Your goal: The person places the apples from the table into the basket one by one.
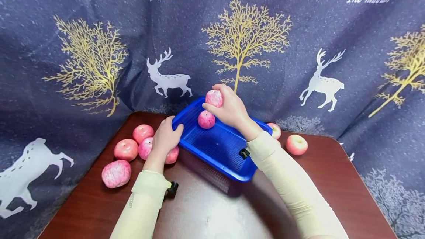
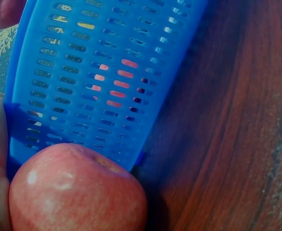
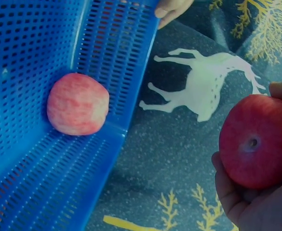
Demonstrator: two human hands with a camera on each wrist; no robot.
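Observation:
My right hand (image 1: pixel 230 108) grips a red apple (image 1: pixel 214 98) above the far end of a blue plastic basket (image 1: pixel 212 162). In the right wrist view the fingers curl round that apple (image 3: pixel 256 141), its dimpled end showing. Another apple (image 1: pixel 206 119) lies inside the basket in its far left corner. My left hand (image 1: pixel 167 135) holds the basket's left rim, thumb on the inner side and fingers outside. Just below this hand, an apple (image 2: pixel 78 190) sits against the basket's perforated wall (image 2: pixel 97 77) in the left wrist view.
On the brown table (image 1: pixel 192 198), several apples, among them a streaked one (image 1: pixel 116 174), lie left of the basket. More apples, including a paler one (image 1: pixel 297 145), lie at its right. A dark curtain (image 1: pixel 206 28) with deer and trees hangs behind the table.

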